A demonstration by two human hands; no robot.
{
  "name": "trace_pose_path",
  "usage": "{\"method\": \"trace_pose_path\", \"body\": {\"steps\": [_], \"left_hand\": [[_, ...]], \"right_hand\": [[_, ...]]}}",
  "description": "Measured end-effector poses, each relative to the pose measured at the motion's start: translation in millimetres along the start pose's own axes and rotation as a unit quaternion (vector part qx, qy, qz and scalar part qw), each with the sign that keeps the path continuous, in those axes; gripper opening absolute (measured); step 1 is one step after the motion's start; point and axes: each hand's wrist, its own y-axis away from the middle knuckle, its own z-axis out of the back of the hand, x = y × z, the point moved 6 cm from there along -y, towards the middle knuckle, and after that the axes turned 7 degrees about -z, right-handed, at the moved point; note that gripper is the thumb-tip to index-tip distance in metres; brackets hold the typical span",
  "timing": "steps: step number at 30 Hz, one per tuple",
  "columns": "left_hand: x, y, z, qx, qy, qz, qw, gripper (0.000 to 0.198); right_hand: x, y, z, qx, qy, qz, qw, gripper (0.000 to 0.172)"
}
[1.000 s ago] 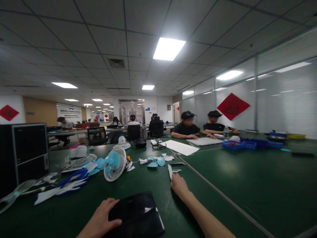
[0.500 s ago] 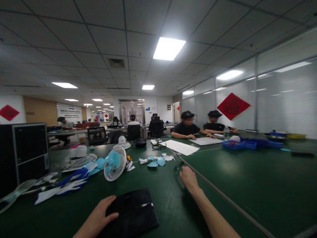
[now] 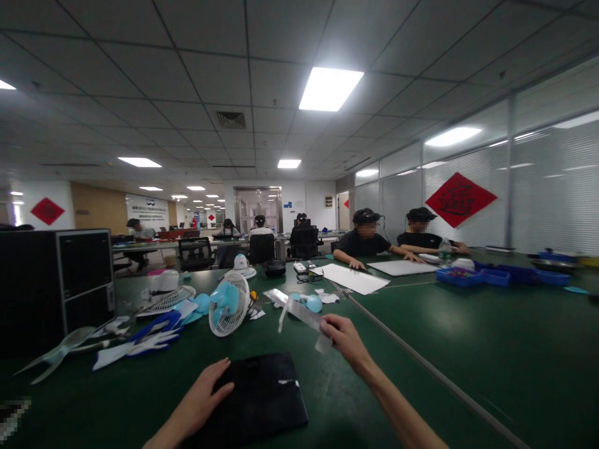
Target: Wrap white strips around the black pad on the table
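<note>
My left hand [image 3: 204, 395] rests on the left part of a flat black panel [image 3: 266, 399], thumb and fingers apart. A short pale mark crosses the panel near its right edge. To the right and farther out, my right hand [image 3: 344, 337] is closed on one end of a clear plastic strip [image 3: 304, 313], which stretches away to the upper left above the table. A narrow whitish piece hangs from the strip's far part. Behind the strip lie light-blue fan blades [image 3: 312, 304], partly hidden by it.
A small white-and-blue fan [image 3: 229, 304] stands left of centre, beside white-and-blue gloves [image 3: 147, 343]. A black computer case [image 3: 87, 280] is at the left. White boards [image 3: 355, 279] lie before two people seated opposite. Blue trays [image 3: 461, 275] are at the right.
My right hand has lifted the clear plastic strip off the table and brought it nearer and leftward. My left hand stays on the black panel. The view has turned slightly left.
</note>
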Motion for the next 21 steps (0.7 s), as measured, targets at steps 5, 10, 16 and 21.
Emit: {"method": "trace_pose_path", "body": {"steps": [5, 10, 16, 21], "left_hand": [[2.2, -5.4, 26.3, -0.119, 0.126, 0.055, 0.983, 0.078], [-20.9, -3.5, 21.5, -0.060, 0.298, 0.057, 0.951, 0.081], [-40.2, 2.6, 22.0, -0.053, 0.229, 0.051, 0.971, 0.072], [-51.1, 6.4, 32.7, -0.036, 0.193, 0.052, 0.979, 0.059]], "right_hand": [[-13.1, 9.5, -34.6, 0.156, -0.107, -0.099, 0.977, 0.018], [-26.1, 18.8, -56.8, 0.205, -0.071, -0.149, 0.965, 0.013], [-27.7, 24.4, -64.8, 0.218, -0.035, -0.158, 0.962, 0.012], [-26.6, 29.7, -73.0, 0.265, -0.023, -0.137, 0.954, 0.016]]}}
